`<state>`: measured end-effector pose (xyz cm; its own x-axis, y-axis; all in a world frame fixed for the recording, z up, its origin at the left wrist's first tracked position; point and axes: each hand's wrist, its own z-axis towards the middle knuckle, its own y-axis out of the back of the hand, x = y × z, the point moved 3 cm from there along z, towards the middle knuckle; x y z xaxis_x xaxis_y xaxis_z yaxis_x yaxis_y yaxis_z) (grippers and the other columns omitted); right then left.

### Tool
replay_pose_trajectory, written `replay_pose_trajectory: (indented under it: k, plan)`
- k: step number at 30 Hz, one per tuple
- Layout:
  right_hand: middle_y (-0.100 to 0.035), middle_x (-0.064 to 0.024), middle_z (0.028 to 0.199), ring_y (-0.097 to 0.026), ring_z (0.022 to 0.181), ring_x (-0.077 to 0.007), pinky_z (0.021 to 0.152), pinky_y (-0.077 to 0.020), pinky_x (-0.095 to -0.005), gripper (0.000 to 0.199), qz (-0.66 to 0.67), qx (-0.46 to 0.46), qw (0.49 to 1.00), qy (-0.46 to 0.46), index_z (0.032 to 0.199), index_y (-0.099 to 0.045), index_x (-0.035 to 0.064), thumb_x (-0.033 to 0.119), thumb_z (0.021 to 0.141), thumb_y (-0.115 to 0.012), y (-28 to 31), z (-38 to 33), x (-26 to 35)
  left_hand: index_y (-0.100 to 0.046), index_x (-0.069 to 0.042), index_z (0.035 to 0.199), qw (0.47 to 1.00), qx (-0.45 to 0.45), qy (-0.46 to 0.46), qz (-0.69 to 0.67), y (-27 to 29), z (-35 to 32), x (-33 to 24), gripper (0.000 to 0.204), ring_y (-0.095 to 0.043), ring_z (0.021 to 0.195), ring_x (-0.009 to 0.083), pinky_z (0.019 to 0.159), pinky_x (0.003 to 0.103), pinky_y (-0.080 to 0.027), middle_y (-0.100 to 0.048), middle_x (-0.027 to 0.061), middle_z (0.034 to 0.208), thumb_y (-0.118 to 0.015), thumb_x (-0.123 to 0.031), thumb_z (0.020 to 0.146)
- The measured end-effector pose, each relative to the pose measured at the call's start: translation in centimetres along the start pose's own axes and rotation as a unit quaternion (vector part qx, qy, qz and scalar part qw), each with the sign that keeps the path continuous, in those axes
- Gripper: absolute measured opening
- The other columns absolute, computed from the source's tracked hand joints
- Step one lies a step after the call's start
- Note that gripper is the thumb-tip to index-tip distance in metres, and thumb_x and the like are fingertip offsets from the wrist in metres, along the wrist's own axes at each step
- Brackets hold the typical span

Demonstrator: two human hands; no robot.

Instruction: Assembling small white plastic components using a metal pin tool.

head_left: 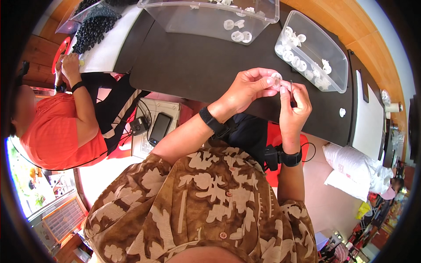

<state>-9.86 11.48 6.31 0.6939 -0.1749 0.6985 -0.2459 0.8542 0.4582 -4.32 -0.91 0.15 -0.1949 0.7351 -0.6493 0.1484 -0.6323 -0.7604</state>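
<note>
Above the dark table's near edge, my left hand (251, 90) pinches a small round white plastic piece (276, 76) between thumb and fingers. My right hand (296, 107) meets it from the right, its fingertips closed close to the piece. A thin dark tool (291, 87) stands up from the right hand's fingers; its kind is too small to make out. Similar white pieces (294, 60) lie in a clear plastic bin (340, 72) just beyond my right hand. One loose white piece (342, 112) rests on the table to the right.
A larger clear bin (175, 17) with a few white pieces stands at the back of the dark table (175, 61). At left, a person in a red shirt (61, 127) works beside a heap of black pieces (94, 33). A phone (160, 128) lies left of my forearm; white sacks (353, 168) sit right.
</note>
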Motion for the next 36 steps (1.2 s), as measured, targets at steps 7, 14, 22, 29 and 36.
replay_pose_trajectory:
  k: [7, 14, 22, 29, 36]
  plan:
    - [-0.061, -0.0070, 0.085, -0.061, 0.068, -0.0192, 0.058, -0.0478, -0.0287, 0.022, -0.077, 0.006, 0.995, 0.070, 0.097, -0.069, 0.0040, -0.005, 0.078, -0.063, -0.1, -0.4, 0.4, -0.061, -0.002, 0.114, 1.000, -0.004, 0.005, -0.006, -0.3, 0.0, -0.1, 0.026, -0.063, 0.095, 0.0142, 0.086, 0.029, -0.054, -0.065, 0.0067, 0.105, -0.059, -0.016, 0.093]
    - [-0.060, -0.0061, 0.090, -0.062, 0.072, -0.0232, 0.062, -0.0511, -0.0317, 0.035, -0.155, 0.049, 0.973, 0.161, 0.102, -0.068, 0.0075, -0.006, 0.071, -0.065, 0.7, 0.0, 0.7, -0.062, -0.003, 0.114, 1.000, 0.002, 0.010, 0.003, 0.1, 0.1, 0.1, 0.026, -0.063, 0.094, 0.0136, 0.084, 0.029, -0.054, -0.065, 0.0064, 0.105, -0.060, -0.017, 0.093]
    - [-0.059, -0.0057, 0.088, -0.062, 0.072, -0.0227, 0.062, -0.0510, -0.0322, 0.037, -0.172, 0.076, 0.968, 0.165, 0.102, -0.068, 0.0081, -0.005, 0.067, -0.066, 0.9, 0.4, 0.8, -0.061, -0.002, 0.115, 1.000, -0.013, 0.015, 0.008, -0.1, 0.0, -0.2, 0.025, -0.064, 0.093, 0.0142, 0.086, 0.030, -0.054, -0.065, 0.0069, 0.105, -0.059, -0.016, 0.093]
    - [-0.057, -0.0040, 0.085, -0.060, 0.068, -0.0219, 0.057, -0.0493, -0.0324, 0.033, -0.194, 0.113, 0.952, 0.207, 0.102, -0.068, 0.0098, 0.001, 0.070, -0.066, 1.5, 1.1, 0.8, -0.061, -0.002, 0.116, 1.000, -0.013, 0.019, 0.013, -0.2, 0.0, -0.2, 0.026, -0.063, 0.094, 0.0143, 0.085, 0.030, -0.054, -0.065, 0.0071, 0.106, -0.058, -0.015, 0.094]
    - [-0.055, -0.0033, 0.077, -0.059, 0.061, -0.0234, 0.053, -0.0477, -0.0350, 0.025, -0.239, 0.176, 0.947, 0.124, 0.099, -0.067, 0.0116, 0.005, 0.075, -0.064, 1.8, 1.3, 1.4, -0.061, -0.002, 0.115, 0.999, -0.017, 0.014, 0.050, -0.3, 0.2, 0.0, 0.026, -0.063, 0.096, 0.0150, 0.085, 0.030, -0.053, -0.065, 0.0075, 0.108, -0.059, -0.016, 0.093]
